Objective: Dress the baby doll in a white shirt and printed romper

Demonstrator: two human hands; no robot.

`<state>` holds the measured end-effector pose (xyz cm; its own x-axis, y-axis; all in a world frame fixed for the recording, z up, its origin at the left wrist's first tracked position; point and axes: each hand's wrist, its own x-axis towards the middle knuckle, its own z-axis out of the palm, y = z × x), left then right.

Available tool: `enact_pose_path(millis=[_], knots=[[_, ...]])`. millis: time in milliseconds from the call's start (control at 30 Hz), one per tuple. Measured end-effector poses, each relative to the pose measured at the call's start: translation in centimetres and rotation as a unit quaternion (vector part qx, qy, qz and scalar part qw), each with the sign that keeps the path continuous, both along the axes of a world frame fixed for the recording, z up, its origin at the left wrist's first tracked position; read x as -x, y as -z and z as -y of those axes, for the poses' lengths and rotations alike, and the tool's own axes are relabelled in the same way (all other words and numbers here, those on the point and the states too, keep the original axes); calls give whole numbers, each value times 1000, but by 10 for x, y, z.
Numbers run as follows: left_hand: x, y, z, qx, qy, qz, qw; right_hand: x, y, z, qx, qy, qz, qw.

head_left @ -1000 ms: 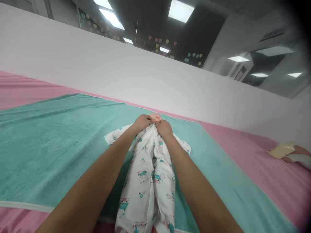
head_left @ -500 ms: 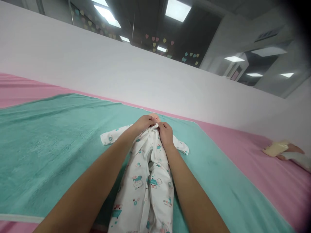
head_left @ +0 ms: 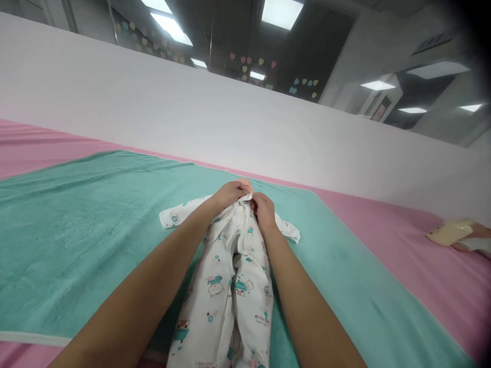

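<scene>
A white baby onesie point(head_left: 218, 266) with small coloured prints lies face up, its legs toward me and its sleeves spread to both sides. At its far end shows part of a doll's head point(head_left: 246, 183), mostly hidden behind my hands. My left hand point(head_left: 231, 192) is closed on the collar from the left, fingers pinching the edge. Close beside it, my right hand point(head_left: 264, 209) pinches the collar's right side. The front opening gapes slightly along the middle. Small fasteners there are too fine to make out.
Beneath the onesie is a teal blanket point(head_left: 95, 230) laid over a pink sheet point(head_left: 383, 225). A white wall panel point(head_left: 230, 128) with glass above rises behind. At the far right another person's hand point(head_left: 479, 232) touches a pale yellow object point(head_left: 449, 232).
Both my hands stay at the collar with almost no movement. The view has shifted slightly, and the other person's hand and yellow object appear farther right.
</scene>
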<state>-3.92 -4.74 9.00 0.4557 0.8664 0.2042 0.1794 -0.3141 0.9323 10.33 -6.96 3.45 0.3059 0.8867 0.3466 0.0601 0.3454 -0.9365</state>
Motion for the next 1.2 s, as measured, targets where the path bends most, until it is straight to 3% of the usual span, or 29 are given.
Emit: enact_pose_path(millis=[133, 400, 700, 933, 1200], knots=[[-5, -2, 3, -7, -25, 32, 999, -3, 5, -5, 12, -43, -66, 997], [-6, -8, 8, 56, -69, 62, 994, -1, 2, -5, 22, -25, 30, 999], [-5, 6, -4, -17, -41, 14, 999, -1, -1, -2, 39, -19, 25, 999], [-7, 8, -3, -62, -26, -35, 997, -5, 1, -1, 59, -56, 0, 997], [-7, 9, -5, -93, -36, -52, 994, -2, 0, -1, 51, -25, 14, 998]])
